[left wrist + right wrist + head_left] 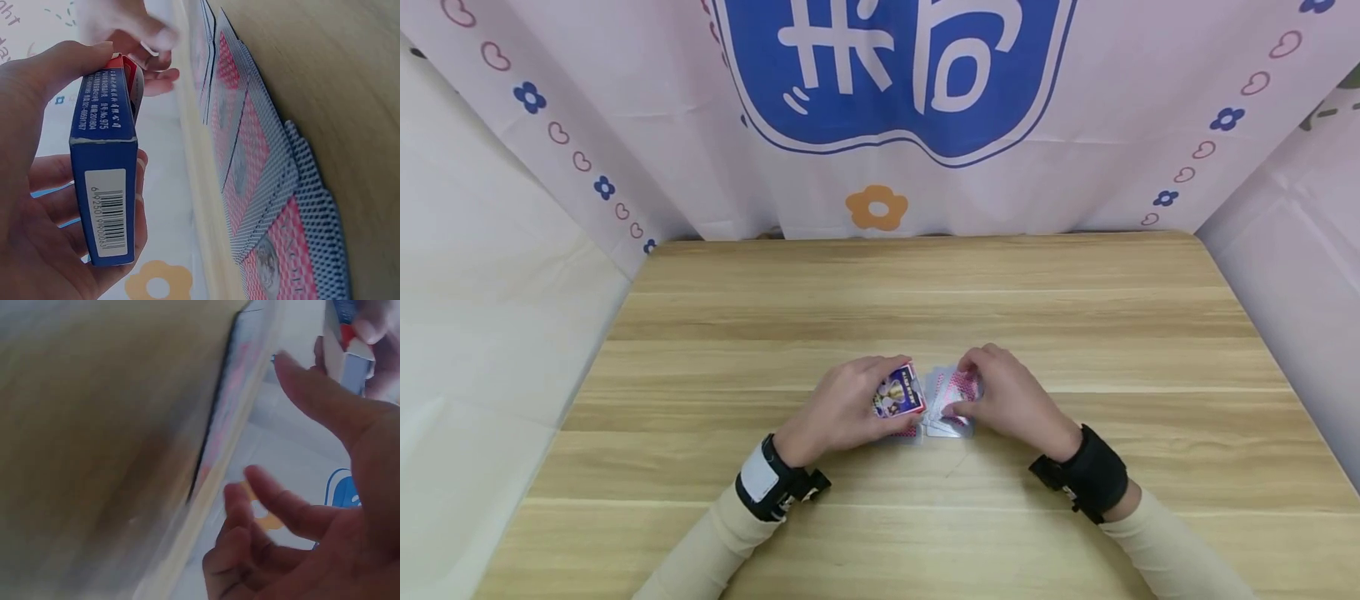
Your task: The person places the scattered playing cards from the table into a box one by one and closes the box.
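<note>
1. Pale, wood-grained tabletop [925,533] spreads under both my arms, streaked in lighter and darker bands running across it.
2. My left hand [846,407] pinches the box [898,392], thumb on one side and fingers on the other, raised a little off the wood. Its printed front faces up; a barcode [110,212] marks one blue face.
3. My right hand [1011,400] has its thumb and fingertips apart, fingers loosely bent, over the cards. I cannot tell whether they touch.
4. Between my hands the cards [938,404] lie overlapping on the wood, red-and-blue backs up, some partly under the box.
5. Each wrist wears a dark strap, and cream sleeves run down to the near edge of view.
6. Beyond the table's far edge hangs a pinkish-white cloth [662,142], softly creased, with a big blue emblem [887,121] and an orange flower [859,208] below it. Strings of hearts and small blue flowers slant down both sides.
7. White sheeting [475,350] closes off the left; a paler grey-white stretch stands at the right.
</note>
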Demonstrator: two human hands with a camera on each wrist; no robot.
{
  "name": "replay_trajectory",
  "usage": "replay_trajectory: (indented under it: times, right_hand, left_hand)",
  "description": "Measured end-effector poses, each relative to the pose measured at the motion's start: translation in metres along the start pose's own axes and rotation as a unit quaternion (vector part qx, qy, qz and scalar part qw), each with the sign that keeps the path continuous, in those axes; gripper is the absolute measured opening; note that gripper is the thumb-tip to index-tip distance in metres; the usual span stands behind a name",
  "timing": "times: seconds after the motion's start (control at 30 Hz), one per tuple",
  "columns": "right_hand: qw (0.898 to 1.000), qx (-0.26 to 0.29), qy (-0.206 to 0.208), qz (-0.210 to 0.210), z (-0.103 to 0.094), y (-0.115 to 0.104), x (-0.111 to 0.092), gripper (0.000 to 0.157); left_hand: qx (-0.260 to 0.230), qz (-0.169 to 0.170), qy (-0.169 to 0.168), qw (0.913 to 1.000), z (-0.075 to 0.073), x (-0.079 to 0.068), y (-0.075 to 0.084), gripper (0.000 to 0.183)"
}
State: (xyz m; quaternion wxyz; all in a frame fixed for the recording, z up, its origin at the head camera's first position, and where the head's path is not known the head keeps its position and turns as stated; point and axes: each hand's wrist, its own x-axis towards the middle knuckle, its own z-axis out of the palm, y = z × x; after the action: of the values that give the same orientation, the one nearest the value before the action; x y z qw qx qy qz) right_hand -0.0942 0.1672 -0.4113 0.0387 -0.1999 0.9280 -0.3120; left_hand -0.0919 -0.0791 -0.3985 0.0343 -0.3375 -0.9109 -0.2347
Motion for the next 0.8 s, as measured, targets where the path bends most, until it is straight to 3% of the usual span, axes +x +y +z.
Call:
replay_trajectory:
  times: [0.1, 0.3, 0.5, 0.8]
  right_hand:
    - [0.998, -0.060, -0.009, 0.025, 0.0020, 0.0026, -0.0014, 0.070]
    - [0.996, -0.083, -0.021, 0.038, 0.0032, 0.0048, -0.0025, 0.075]
    - [0.995, -0.083, -0.031, 0.044, 0.0023, 0.0049, -0.0020, 0.066]
    - [0.997, -0.061, -0.019, 0.035, -0.0019, 0.0056, 0.0009, 0.028]
  left_hand:
    - [0.002, -0.002, -0.001, 1.0000, 0.0005, -0.0002, -0.0002, 0.073]
    - [0.004, -0.004, 0.000, 1.0000, 0.0017, -0.0008, -0.0009, 0.073]
    - [0.004, -0.002, 0.003, 1.0000, 0.0015, -0.0013, -0.0004, 0.072]
    - [-0.018, 0.002, 0.006, 0.9998, 0.0023, -0.0019, -0.0015, 0.070]
